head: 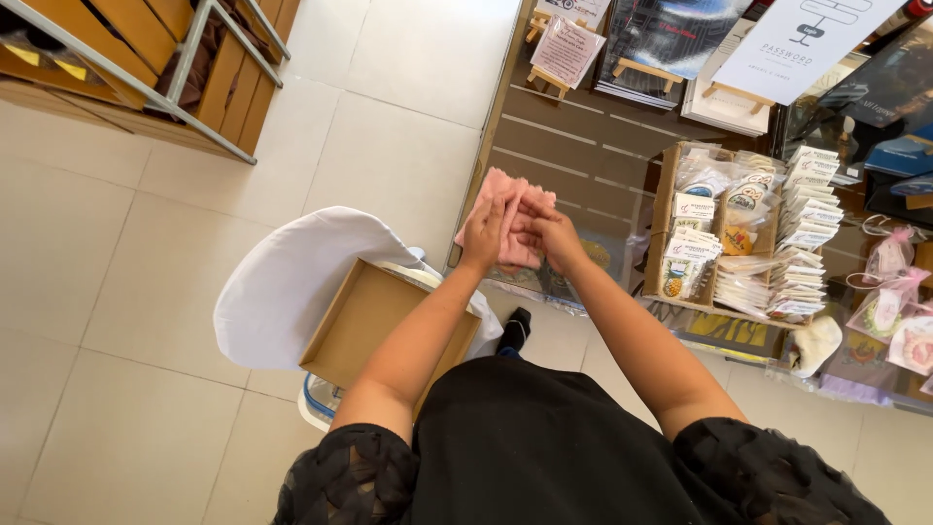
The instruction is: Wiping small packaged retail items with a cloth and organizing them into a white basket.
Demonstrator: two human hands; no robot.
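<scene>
A wooden slatted counter (pixel 583 156) is filling the upper middle of the frame, with small easel signs (pixel 567 51) standing along its far edge. Toward the right, an open cardboard display box (pixel 663 209) is sitting on the counter, packed with rows of small packaged items (pixel 802 233) in clear sleeves. Further right, little bagged goods with pink ribbons (pixel 889 282) are lying at the frame edge. In the lower left centre, a shallow brown cardboard tray (pixel 364 326) is resting empty on a white cloth (pixel 282 282) draped over a stool, just left of the person's left forearm. A metal rack with wooden boards (pixel 185 58) is occupying the upper left corner above the pale tiled floor (pixel 107 292).

At the centre, just at the counter's near edge, a pink cloth (pixel 510 209) is being held up between both hands. The left hand (pixel 483 233) is gripping its left side with fingers curled and closed over the fabric. The right hand (pixel 549 233) is pinching the cloth's right part, fingers bunched together, the two hands nearly touching.
</scene>
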